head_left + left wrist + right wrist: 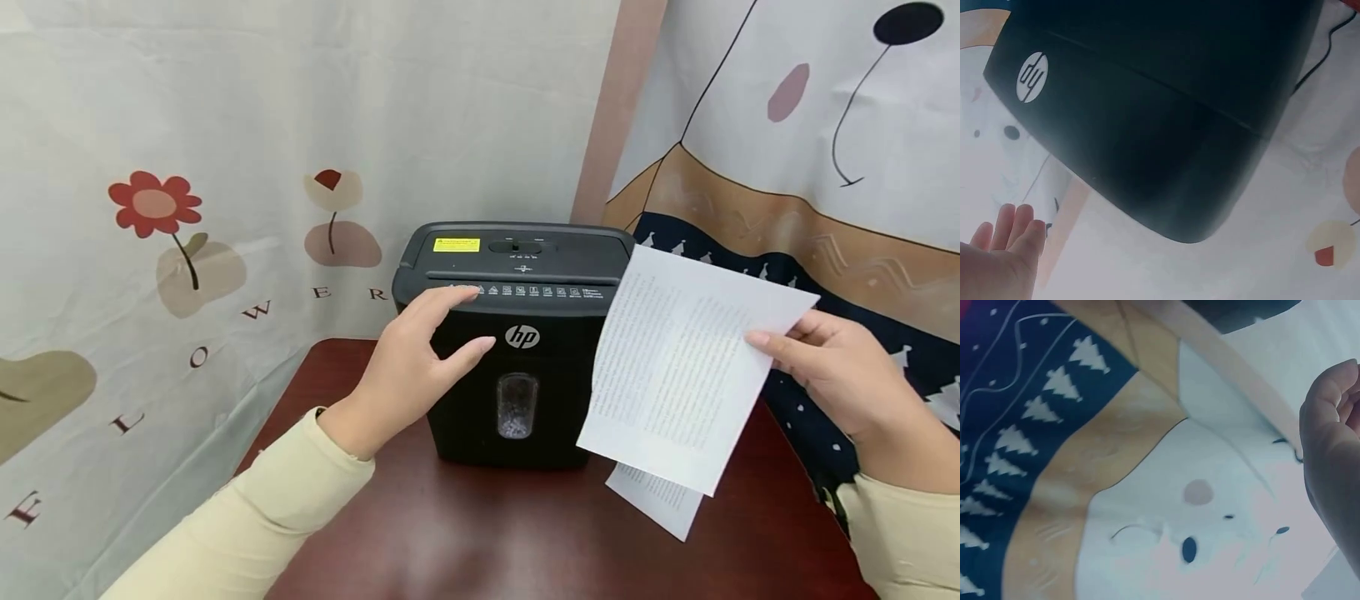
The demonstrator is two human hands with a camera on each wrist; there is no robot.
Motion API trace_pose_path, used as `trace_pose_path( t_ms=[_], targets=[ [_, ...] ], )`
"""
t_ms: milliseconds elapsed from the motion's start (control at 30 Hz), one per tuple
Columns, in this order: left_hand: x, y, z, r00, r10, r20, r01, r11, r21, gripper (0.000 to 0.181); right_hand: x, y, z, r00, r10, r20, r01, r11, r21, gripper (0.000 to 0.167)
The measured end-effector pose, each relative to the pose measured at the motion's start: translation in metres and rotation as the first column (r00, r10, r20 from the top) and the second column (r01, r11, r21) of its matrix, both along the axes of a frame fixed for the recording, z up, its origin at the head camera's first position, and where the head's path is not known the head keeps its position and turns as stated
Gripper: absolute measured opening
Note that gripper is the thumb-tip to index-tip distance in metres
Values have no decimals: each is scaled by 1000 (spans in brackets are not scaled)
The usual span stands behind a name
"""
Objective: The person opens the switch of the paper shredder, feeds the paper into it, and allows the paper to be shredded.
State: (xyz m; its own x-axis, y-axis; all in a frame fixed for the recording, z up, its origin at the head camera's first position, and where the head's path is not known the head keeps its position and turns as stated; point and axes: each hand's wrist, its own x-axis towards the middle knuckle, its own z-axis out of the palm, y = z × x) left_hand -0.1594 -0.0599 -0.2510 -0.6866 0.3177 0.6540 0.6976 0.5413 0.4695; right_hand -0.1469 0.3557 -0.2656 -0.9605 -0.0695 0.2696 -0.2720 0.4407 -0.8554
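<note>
A black HP paper shredder [465,358] stands upright on the table, with paper shreds behind its small front window [516,404]. My left hand [405,358] is in front of its left side, thumb and fingers spread apart and holding nothing. In the left wrist view the left hand [1007,256] is low at the left, below the shredder's dark body [1147,137]. To the right, my right hand [847,375] pinches a printed sheet of paper [675,375] by its edge. The sheet covers the shredder's right side. Part of another printed sheet [663,500] shows beneath it; its support is hidden.
The dark red table [480,533] spreads under and in front of the shredder. Printed cloth [225,100] hangs close behind and at the left; a bear-patterned cloth [750,183] hangs at the right. A black cord [1329,50] runs beside the shredder.
</note>
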Motion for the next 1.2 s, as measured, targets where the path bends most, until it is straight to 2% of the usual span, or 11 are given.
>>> trace_pose_path(
  t_ms=[100, 200, 367, 467, 667, 767, 1000, 1200],
  targets=[
    [0, 4, 7, 997, -10, 77, 9, 1000, 5, 51, -5, -11, 10, 999, 43, -1, -43, 999, 7, 32],
    [0, 8, 14, 985, -27, 173, 23, 999, 27, 52, -10, -21, 17, 997, 74, 1, -74, 997, 17, 32],
    [-5, 15, 25, 938, -69, 340, 51, 997, 63, 50, -18, -36, 28, 991, 135, -11, -135, 989, -62, 27],
    [-10, 17, 31, 917, -70, 392, 56, 997, 47, 46, -23, -44, 36, 986, 163, -19, -164, 981, -104, 25],
    [-19, 20, 40, 895, -47, 444, 50, 999, 5, 38, -28, -67, 53, 995, 100, -19, -101, 995, -23, 21],
    [-23, 22, 44, 887, -45, 459, 46, 999, 9, 35, -33, -76, 61, 993, 113, -25, -114, 993, -25, 20],
    [-31, 22, 55, 899, -5, 439, -7, 1000, 25, 20, -40, -95, 79, 991, 129, -45, -130, 991, -38, 17],
    [-35, 19, 63, 901, 22, 433, -49, 998, 51, 13, -44, -107, 95, 990, 126, -57, -130, 990, -55, 14]
  ],
)
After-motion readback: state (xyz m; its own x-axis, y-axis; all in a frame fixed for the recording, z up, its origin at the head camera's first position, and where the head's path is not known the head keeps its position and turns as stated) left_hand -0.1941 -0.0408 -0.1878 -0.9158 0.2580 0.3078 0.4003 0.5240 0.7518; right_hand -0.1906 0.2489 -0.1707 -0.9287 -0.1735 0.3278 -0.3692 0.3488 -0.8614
